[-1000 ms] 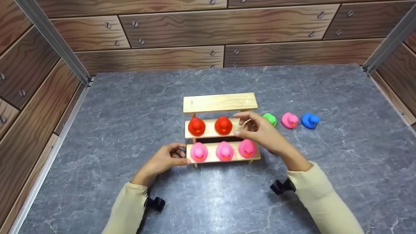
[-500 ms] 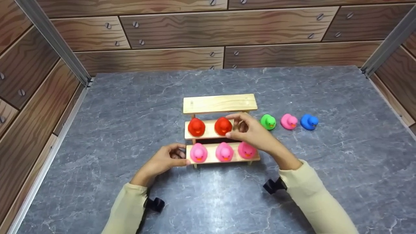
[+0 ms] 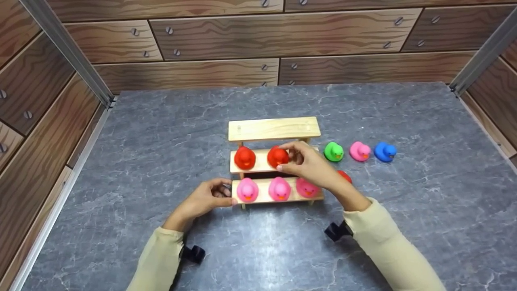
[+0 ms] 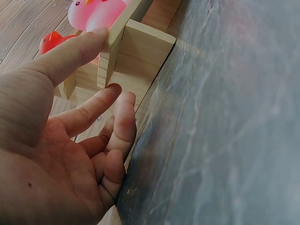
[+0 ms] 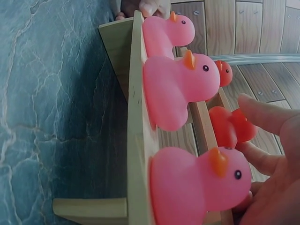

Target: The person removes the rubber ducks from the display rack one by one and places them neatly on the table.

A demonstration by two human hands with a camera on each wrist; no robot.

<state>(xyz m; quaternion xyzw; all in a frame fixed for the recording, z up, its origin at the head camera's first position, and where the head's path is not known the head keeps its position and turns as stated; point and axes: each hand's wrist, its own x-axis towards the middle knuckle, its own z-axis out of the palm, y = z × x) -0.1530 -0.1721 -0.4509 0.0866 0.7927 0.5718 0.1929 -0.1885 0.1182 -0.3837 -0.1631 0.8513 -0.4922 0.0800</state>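
A three-step wooden stand [image 3: 274, 128] sits mid-table. Two red rubber ducks are on its middle step: a left one [image 3: 244, 158] and a second one [image 3: 278, 157]. My right hand [image 3: 309, 163] has thumb and index finger at either side of the second red duck, also seen in the right wrist view [image 5: 229, 126]. Several pink rubber ducks [image 3: 279, 189] line the bottom step. My left hand [image 3: 204, 198] holds the left end of that step; in the left wrist view its thumb and index finger [image 4: 101, 103] meet the board's end, other fingers curled.
Right of the stand, a green duck [image 3: 334, 152], a pink duck [image 3: 360, 151] and a blue duck [image 3: 385, 152] stand in a row. Another red duck [image 3: 344, 176] is partly hidden behind my right wrist. Wood-patterned walls [image 3: 218, 40] border the grey table [image 3: 258, 250].
My right hand has moved left along the middle step, from beside the second red duck to around it. The green duck has come fully into view. My left hand has stayed put.
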